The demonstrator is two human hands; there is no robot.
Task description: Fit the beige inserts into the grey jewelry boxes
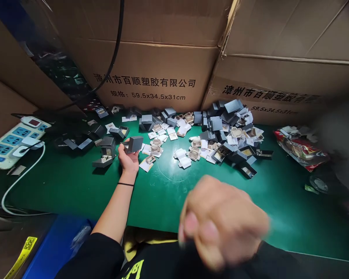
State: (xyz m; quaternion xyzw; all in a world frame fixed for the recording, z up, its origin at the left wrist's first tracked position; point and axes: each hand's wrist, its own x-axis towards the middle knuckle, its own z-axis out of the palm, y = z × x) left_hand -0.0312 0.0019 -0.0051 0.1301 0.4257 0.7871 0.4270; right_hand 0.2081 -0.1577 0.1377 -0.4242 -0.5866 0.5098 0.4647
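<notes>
Right hand point(223, 221) nearest; gray box point(135, 144) in left hand point(128, 159).

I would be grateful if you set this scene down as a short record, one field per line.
Left hand: holds a dark grey box
Right hand: close to the camera, blurred, fingers curled; whether it holds anything cannot be told
Work surface: green table
Loose items: other dark boxes and white card pieces, scattered and heaped
Behind: printed cardboard cartons
Far left: power strip
Far right: red packet
</notes>
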